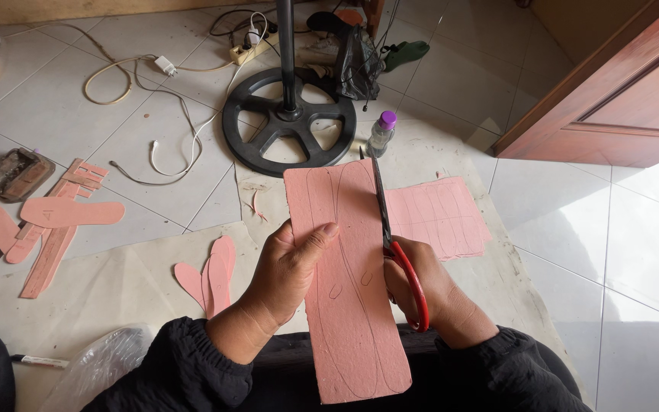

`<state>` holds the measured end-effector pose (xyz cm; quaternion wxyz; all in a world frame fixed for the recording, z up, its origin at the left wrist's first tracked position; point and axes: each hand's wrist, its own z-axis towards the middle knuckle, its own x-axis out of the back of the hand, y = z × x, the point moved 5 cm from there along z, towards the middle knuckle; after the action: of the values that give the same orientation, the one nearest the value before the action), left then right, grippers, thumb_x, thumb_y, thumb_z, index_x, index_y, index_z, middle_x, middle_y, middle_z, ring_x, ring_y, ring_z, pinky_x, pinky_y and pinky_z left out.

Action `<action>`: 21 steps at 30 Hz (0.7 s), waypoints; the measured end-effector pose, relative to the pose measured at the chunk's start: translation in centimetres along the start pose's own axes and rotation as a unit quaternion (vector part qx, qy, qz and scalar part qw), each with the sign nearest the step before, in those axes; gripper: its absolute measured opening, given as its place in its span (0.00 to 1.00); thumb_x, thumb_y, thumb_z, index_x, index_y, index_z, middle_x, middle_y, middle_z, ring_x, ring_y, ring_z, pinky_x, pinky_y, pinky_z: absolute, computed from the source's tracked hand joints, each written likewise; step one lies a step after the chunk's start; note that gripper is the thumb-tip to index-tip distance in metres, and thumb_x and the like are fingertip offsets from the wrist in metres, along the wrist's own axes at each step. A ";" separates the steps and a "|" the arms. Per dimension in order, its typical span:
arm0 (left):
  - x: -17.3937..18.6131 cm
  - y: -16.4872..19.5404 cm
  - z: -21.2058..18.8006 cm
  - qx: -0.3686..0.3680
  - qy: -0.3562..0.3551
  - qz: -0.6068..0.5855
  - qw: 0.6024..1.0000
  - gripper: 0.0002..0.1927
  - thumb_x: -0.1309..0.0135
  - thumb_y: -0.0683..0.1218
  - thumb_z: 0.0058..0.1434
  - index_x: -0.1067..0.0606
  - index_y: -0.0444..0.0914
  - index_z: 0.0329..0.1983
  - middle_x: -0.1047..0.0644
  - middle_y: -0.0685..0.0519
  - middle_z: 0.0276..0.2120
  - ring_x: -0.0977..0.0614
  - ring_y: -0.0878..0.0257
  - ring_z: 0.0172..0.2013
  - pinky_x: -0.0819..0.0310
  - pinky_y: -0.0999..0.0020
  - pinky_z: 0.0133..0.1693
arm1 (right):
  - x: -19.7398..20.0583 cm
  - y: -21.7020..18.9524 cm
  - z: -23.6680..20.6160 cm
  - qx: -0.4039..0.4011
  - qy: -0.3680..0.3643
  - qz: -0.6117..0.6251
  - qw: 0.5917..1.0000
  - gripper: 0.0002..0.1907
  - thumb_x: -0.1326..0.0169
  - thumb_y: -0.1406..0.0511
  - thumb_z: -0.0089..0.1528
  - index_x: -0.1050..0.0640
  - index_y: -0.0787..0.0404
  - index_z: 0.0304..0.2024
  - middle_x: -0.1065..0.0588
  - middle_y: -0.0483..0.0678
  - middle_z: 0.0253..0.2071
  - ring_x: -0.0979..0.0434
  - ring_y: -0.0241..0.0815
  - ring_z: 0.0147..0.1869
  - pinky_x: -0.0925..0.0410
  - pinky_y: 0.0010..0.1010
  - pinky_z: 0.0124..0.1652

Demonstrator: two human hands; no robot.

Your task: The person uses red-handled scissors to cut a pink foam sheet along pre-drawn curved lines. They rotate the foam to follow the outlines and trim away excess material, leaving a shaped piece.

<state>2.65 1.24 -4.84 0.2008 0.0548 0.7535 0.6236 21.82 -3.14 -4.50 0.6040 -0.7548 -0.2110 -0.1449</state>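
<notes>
Centrally, left hand (293,263) grips the pink sheet (348,290) over the lap; right hand (413,286) is clenched in red-handled scissors (390,236), blades along the sheet's right edge. Beyond: fan base (289,122), bottle (381,133), second pink sheet (440,217). Left: cut sole shapes (211,278).

Both forearms reach forward from the bottom of the view, clad in black sleeves gathered at the wrists. The left hand (293,263) lies palm down, fingers curled over an edge, the thumb stretched out to the right and pressing flat. The right hand (421,286) sits just beside it, turned on its side, its fingers closed through a handle loop, knuckles facing left.
</notes>
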 end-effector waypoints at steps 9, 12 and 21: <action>0.0 0.1 -0.1 -0.007 0.002 0.002 1.000 0.18 0.49 0.52 0.67 0.24 0.33 0.50 0.18 0.51 0.41 0.19 0.68 0.43 0.24 0.72 0.47 | 0.0 0.4 0.0 -0.059 0.003 0.006 0.998 0.12 0.57 0.65 0.57 0.29 0.67 0.24 0.30 0.48 0.16 0.30 0.38 0.18 0.34 0.34 0.19; -0.1 0.1 -0.1 -0.008 -0.005 -0.018 1.000 0.18 0.48 0.52 0.67 0.25 0.33 0.50 0.19 0.52 0.42 0.20 0.69 0.43 0.23 0.72 0.46 | 0.0 0.4 0.0 -0.075 -0.002 0.008 0.997 0.13 0.58 0.64 0.57 0.28 0.67 0.24 0.29 0.48 0.16 0.29 0.39 0.17 0.33 0.34 0.20; 0.1 0.2 0.0 -0.006 -0.009 0.006 1.000 0.18 0.49 0.53 0.68 0.25 0.33 0.50 0.19 0.51 0.41 0.19 0.69 0.42 0.23 0.71 0.45 | 0.1 0.8 0.0 -0.118 -0.001 0.018 0.993 0.13 0.56 0.63 0.58 0.26 0.67 0.27 0.29 0.48 0.18 0.29 0.37 0.20 0.31 0.32 0.22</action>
<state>2.54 1.27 -4.61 0.2041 0.0637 0.7475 0.6289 22.26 -3.31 -5.13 0.5134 -0.8244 -0.1790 -0.1571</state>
